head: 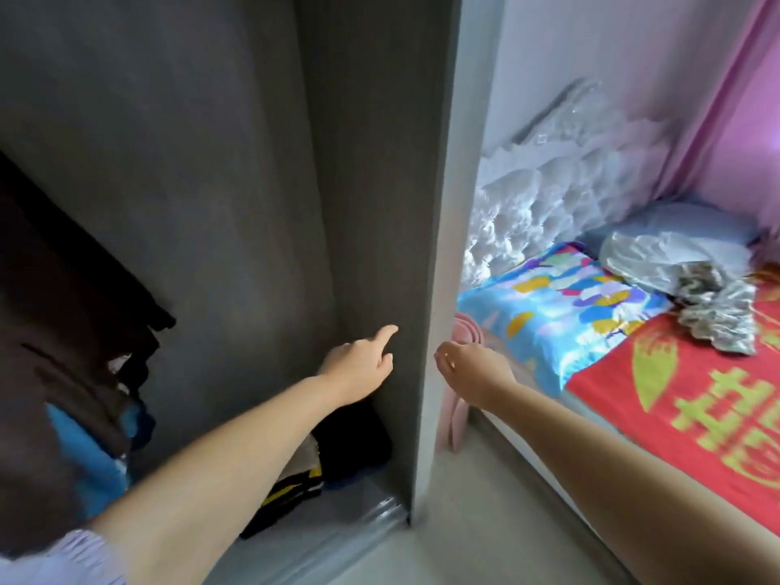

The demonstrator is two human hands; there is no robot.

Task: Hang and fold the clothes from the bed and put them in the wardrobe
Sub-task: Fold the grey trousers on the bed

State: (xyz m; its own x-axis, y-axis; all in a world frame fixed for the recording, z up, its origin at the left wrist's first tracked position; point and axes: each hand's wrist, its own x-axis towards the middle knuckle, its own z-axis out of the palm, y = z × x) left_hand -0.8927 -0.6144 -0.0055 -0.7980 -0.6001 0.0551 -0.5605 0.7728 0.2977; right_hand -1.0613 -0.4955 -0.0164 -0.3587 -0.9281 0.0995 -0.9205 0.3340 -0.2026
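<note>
neither hand holds anything that i can see. left hand [358, 361] reaches into the open wardrobe [236, 171], fingers relaxed and the index finger stretched out, its tip at or just off the grey side panel [380, 230]; i cannot tell whether it touches. right hand [470, 367] is outside the wardrobe, on the far side of that panel's pale front edge, fingers loosely bent and pointing down. just beyond it is a pink cloth [462, 331], partly hidden by the hand; i cannot tell whether the fingers touch it.

inside the wardrobe, dark clothes [67, 314] hang at the left, with something blue [88, 449] below them. on the wardrobe floor, under my left forearm, lies a pile [337, 441] of folded things, black on top, with a black and yellow piece lower down.

to the right is the bed [683, 399] with a red cover bearing yellow characters. a bright blue patterned pillow [561, 306] lies at its head, with a grey-blue pillow [675, 225] beyond it. a crumpled silvery garment [692, 285] lies on the bed by the pillows, well apart from both hands. pink curtain [726, 103] hangs at the far right.
</note>
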